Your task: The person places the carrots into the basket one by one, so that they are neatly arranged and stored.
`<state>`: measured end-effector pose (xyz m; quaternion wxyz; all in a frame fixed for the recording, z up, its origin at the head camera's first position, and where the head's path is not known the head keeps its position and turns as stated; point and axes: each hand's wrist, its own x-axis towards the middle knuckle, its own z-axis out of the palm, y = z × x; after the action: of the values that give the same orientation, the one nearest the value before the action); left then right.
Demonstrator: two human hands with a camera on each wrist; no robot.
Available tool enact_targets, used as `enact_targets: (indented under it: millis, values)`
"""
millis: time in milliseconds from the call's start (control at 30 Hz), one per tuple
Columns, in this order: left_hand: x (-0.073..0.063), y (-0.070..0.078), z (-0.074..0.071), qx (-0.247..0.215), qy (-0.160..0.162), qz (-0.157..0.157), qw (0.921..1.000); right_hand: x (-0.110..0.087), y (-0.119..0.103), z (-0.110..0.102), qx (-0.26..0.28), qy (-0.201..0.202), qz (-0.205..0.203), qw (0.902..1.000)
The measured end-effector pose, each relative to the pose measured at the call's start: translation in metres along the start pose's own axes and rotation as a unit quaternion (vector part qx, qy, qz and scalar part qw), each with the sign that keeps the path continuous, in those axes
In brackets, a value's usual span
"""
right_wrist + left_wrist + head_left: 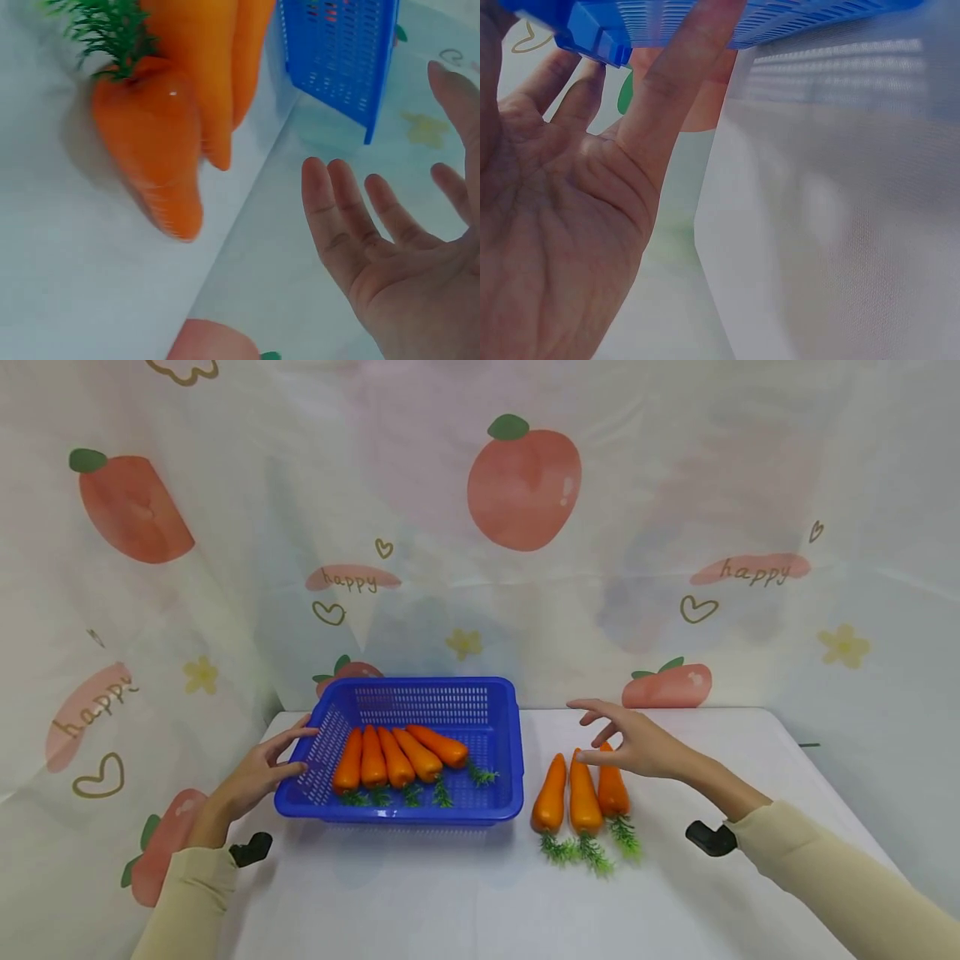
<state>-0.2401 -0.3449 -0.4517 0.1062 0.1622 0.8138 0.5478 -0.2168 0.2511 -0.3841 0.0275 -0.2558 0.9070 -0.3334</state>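
Note:
A blue plastic basket (504,777) with slotted walls stands on the white table. My left hand (251,774) is at its left end, fingers and thumb stretched over the rim and resting on it. In the left wrist view, that hand (570,172) is below the basket edge (795,19), some fingertips hidden behind it. Several orange carrots (395,760) with green tops lie side by side inside. To the right of the basket are three carrots (550,797) on the table. My right hand (637,743) hovers over their tips, fingers spread and holding nothing; the nearest carrot (154,142) lies apart from it.
The white table (390,893) ends at a back edge just behind the basket. A fruit-printed cloth (420,493) hangs behind and at both sides. Dark wrist devices (711,838) show below both hands.

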Motion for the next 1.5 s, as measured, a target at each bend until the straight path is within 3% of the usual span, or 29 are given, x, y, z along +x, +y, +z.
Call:
enact_targets:
  millis: [200,333,700,1500]
  values:
    - [0.0,0.003,-0.001,0.003,0.003,-0.003,1.0,-0.011,0.019,0.004,0.023,0.015,0.023,0.9994]
    - [0.001,0.004,-0.002,0.009,0.003,-0.005,0.9999,-0.016,0.032,0.007,0.051,0.015,0.063,0.9966]
    - [0.002,0.004,-0.001,0.008,0.006,-0.004,0.9999,-0.022,0.057,0.022,0.06,0.015,0.158,0.9855]
    - [0.001,-0.001,-0.001,0.008,0.003,-0.007,0.9999,-0.031,0.059,0.036,0.117,-0.026,0.22,0.9681]
